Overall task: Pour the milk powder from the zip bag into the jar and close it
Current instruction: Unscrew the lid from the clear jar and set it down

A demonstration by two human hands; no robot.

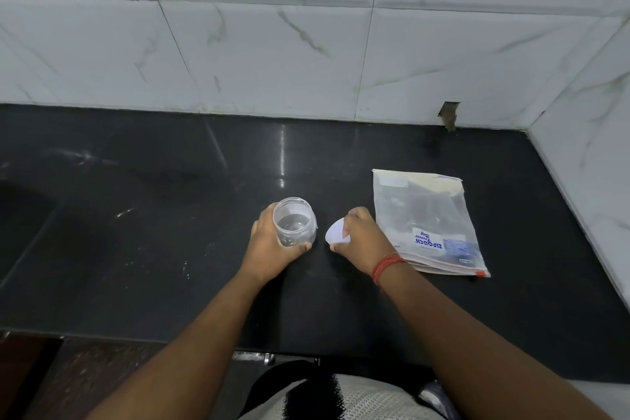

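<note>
A clear plastic jar (295, 223) stands upright and open on the black counter, with nothing visible inside. My left hand (272, 249) wraps around its near side. Just to the right, my right hand (363, 235) holds a white lid (335, 231) low over the counter, tilted on edge. A transparent zip bag (426, 215) with blue print lies flat on the counter right of my right hand; pale milk powder shows along its far end.
The black counter (170, 215) ends at a white marble-tiled wall behind and another on the right. A chipped gap (449, 116) sits at the base of the back wall. The counter's front edge runs just below my forearms.
</note>
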